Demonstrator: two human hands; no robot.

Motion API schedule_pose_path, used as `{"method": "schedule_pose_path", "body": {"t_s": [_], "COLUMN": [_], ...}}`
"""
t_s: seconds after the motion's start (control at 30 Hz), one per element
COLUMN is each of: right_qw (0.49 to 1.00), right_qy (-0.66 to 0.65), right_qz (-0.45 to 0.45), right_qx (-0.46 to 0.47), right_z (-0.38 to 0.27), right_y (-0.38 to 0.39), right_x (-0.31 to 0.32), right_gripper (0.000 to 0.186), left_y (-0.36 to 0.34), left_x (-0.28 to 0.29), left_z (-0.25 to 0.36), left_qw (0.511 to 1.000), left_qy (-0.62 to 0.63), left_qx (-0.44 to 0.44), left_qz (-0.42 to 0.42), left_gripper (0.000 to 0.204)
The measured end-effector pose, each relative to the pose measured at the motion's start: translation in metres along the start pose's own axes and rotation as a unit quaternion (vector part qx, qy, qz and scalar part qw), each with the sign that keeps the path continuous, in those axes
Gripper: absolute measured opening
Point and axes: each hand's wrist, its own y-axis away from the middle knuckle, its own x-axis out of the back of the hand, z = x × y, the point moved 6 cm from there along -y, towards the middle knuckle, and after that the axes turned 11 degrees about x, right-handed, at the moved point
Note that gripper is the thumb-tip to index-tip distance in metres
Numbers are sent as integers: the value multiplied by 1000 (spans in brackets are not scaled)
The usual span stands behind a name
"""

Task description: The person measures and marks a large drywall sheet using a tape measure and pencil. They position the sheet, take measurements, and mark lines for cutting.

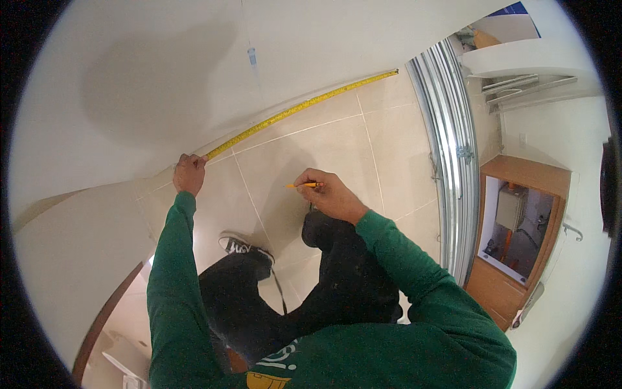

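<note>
My left hand (pixel 189 174) is closed on one end of a yellow tape measure (pixel 295 109) at the foot of the white wall (pixel 155 78). The blade runs from my fingers to the far right, along the line where wall and tiled floor meet. Its other end lies loose near the metal profiles; whether a case sits inside my left hand is hidden. In my right hand (pixel 330 194), a thin yellow-orange pencil (pixel 308 185) is pinched between the fingers, its tip turned left. That hand is above the floor, in front of my knee, apart from the tape.
Long grey metal profiles (pixel 447 149) lie bundled on the right. Beyond them stands an open-fronted wooden cabinet (pixel 518 165) with a box and hoses inside. A pale blue mark (pixel 252 56) shows on the wall. My sneaker (pixel 246 246) rests on the beige tiles (pixel 324 142).
</note>
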Motion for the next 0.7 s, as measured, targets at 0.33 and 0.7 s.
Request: {"method": "schedule_pose_path", "body": {"t_s": [0.33,0.7], "right_qw": [925,977], "right_qy": [265,19], "right_qz": [-130,-55], "right_qx": [239,207], "right_z": [-15,2], "right_y": [-65,-127], "right_x": [-13,6], "right_gripper": [13,10], "left_y": [-51,-89], "left_x": [-129,-159], "left_z": [-21,-41], "left_qw": [999,986], "left_qy": [17,-71], "left_qx": [-34,-95], "left_qz": [0,-117], "left_gripper": [38,62]}}
